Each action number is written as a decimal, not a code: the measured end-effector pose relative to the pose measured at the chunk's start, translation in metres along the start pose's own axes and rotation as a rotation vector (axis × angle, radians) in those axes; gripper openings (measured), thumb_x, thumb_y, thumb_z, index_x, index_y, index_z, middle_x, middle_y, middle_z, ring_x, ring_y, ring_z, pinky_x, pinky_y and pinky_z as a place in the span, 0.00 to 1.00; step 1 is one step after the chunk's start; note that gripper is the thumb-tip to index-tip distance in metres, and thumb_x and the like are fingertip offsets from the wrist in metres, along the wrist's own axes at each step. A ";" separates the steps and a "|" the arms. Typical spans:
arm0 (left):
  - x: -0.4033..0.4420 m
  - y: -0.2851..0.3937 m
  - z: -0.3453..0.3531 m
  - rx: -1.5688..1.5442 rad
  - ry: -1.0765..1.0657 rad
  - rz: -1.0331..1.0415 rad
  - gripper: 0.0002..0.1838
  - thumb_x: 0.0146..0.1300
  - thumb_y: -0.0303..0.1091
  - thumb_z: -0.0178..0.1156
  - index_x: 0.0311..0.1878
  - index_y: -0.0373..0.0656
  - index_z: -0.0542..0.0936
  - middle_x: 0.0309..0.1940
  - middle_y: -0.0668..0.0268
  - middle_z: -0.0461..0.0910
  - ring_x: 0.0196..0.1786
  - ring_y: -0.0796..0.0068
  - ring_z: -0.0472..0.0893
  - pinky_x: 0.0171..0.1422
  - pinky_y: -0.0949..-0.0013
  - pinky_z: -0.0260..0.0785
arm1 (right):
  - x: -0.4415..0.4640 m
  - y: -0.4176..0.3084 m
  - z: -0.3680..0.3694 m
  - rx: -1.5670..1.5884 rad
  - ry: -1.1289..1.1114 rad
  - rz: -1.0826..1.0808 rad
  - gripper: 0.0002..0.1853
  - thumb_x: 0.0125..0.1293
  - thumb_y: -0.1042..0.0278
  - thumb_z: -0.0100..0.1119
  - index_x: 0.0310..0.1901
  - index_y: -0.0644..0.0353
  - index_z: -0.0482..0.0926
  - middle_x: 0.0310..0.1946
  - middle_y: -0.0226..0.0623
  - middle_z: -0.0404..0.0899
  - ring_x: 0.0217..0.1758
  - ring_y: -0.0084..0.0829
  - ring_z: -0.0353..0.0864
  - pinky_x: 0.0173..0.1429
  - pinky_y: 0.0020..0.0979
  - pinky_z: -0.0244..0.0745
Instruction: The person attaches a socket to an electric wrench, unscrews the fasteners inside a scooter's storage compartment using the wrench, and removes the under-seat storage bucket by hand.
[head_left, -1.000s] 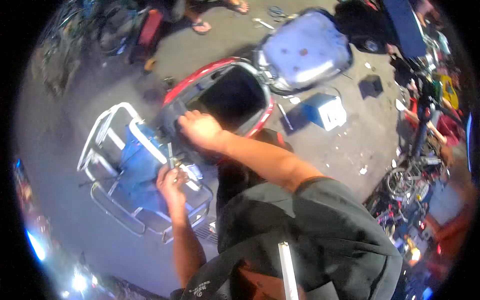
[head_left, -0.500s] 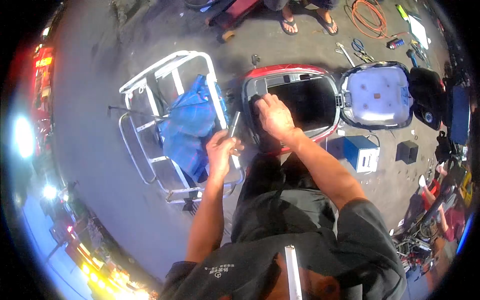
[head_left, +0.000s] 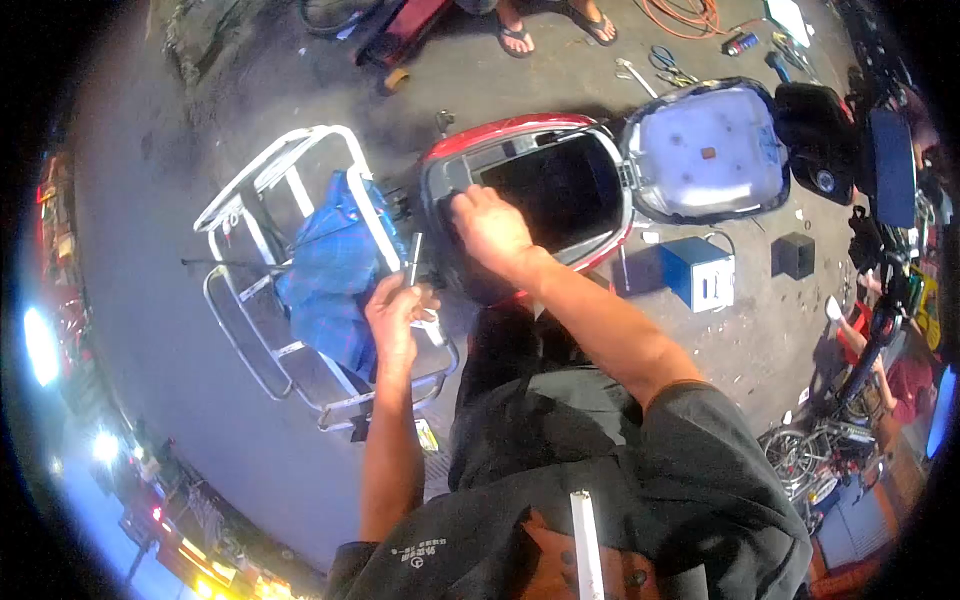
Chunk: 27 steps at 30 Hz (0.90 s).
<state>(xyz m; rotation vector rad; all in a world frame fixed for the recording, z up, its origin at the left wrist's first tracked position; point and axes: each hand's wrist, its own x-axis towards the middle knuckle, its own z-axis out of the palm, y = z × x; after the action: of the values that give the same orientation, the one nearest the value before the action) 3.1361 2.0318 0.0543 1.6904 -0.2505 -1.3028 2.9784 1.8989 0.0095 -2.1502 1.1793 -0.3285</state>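
My left hand (head_left: pixel 397 310) is closed around a thin metal tool (head_left: pixel 415 258), which points up from the fingers. Beside it, a blue plaid cloth (head_left: pixel 335 275) lies over a white metal rack (head_left: pixel 350 165). My right hand (head_left: pixel 490 228) has its fingers bent down at the dark rear end of a red-edged scooter body (head_left: pixel 525 124); whatever the fingertips hold or touch is hidden. The storage opening (head_left: pixel 565 190) in that body is uncovered, and the seat (head_left: pixel 708 150) is swung open with its pale underside showing.
A blue box (head_left: pixel 697 272) and a small black box (head_left: pixel 793 256) are on the ground right of the scooter. Scissors (head_left: pixel 662 60), an orange hose (head_left: pixel 690 22) and another person's sandalled feet (head_left: pixel 516 38) are beyond. Bicycles and a seated person are far right.
The view has swung round, then shifted slightly, so the scooter and rack appear displaced. My left hand still has the metal tool, and my right hand remains at the scooter's rear end.
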 end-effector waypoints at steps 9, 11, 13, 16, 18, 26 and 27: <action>-0.002 0.000 0.001 0.010 0.023 -0.026 0.14 0.56 0.23 0.58 0.47 0.33 0.76 0.29 0.57 0.80 0.26 0.66 0.82 0.27 0.69 0.76 | -0.051 -0.032 -0.005 0.707 0.329 0.103 0.10 0.52 0.78 0.55 0.39 0.61 0.74 0.34 0.39 0.70 0.36 0.37 0.75 0.41 0.34 0.74; -0.007 -0.005 0.004 0.031 -0.007 0.013 0.14 0.56 0.22 0.58 0.47 0.34 0.76 0.29 0.59 0.80 0.26 0.69 0.81 0.28 0.69 0.75 | -0.082 -0.034 -0.002 1.465 0.058 0.721 0.07 0.58 0.77 0.50 0.38 0.62 0.74 0.36 0.36 0.73 0.38 0.32 0.75 0.40 0.33 0.72; -0.022 -0.008 0.012 0.055 -0.092 -0.004 0.15 0.56 0.22 0.57 0.48 0.38 0.76 0.29 0.64 0.78 0.25 0.75 0.78 0.29 0.72 0.73 | -0.112 -0.032 -0.001 1.909 0.161 0.891 0.08 0.60 0.74 0.50 0.41 0.61 0.74 0.38 0.33 0.73 0.38 0.27 0.75 0.40 0.32 0.73; -0.056 -0.020 0.047 0.287 -0.075 -0.041 0.14 0.56 0.22 0.57 0.48 0.37 0.76 0.28 0.65 0.77 0.24 0.79 0.75 0.29 0.75 0.68 | -0.149 -0.024 0.009 2.076 0.135 0.868 0.09 0.63 0.69 0.49 0.43 0.61 0.73 0.38 0.34 0.73 0.39 0.28 0.74 0.44 0.33 0.72; -0.072 -0.051 0.064 0.430 -0.186 0.172 0.13 0.58 0.24 0.60 0.48 0.37 0.76 0.32 0.66 0.79 0.29 0.79 0.76 0.33 0.73 0.71 | -0.161 -0.023 0.004 2.151 0.160 0.914 0.10 0.67 0.63 0.49 0.43 0.60 0.73 0.38 0.33 0.73 0.40 0.27 0.73 0.47 0.34 0.70; -0.113 -0.125 0.137 1.025 -0.522 0.393 0.25 0.56 0.33 0.63 0.58 0.42 0.73 0.52 0.53 0.76 0.51 0.50 0.78 0.52 0.58 0.73 | -0.241 0.080 0.025 1.839 0.265 1.154 0.16 0.72 0.54 0.48 0.43 0.61 0.73 0.36 0.35 0.74 0.38 0.27 0.73 0.46 0.33 0.69; -0.114 -0.142 0.142 1.043 -0.529 0.357 0.26 0.56 0.35 0.63 0.59 0.43 0.73 0.54 0.52 0.74 0.54 0.49 0.77 0.56 0.57 0.72 | -0.244 0.101 0.024 1.815 0.325 1.162 0.16 0.71 0.54 0.50 0.40 0.61 0.74 0.32 0.36 0.76 0.36 0.28 0.75 0.43 0.33 0.70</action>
<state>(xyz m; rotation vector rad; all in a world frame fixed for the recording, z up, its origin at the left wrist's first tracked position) 2.9189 2.1020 0.0214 1.9052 -1.6972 -1.4013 2.7869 2.0718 -0.0524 0.1986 1.1926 -0.7500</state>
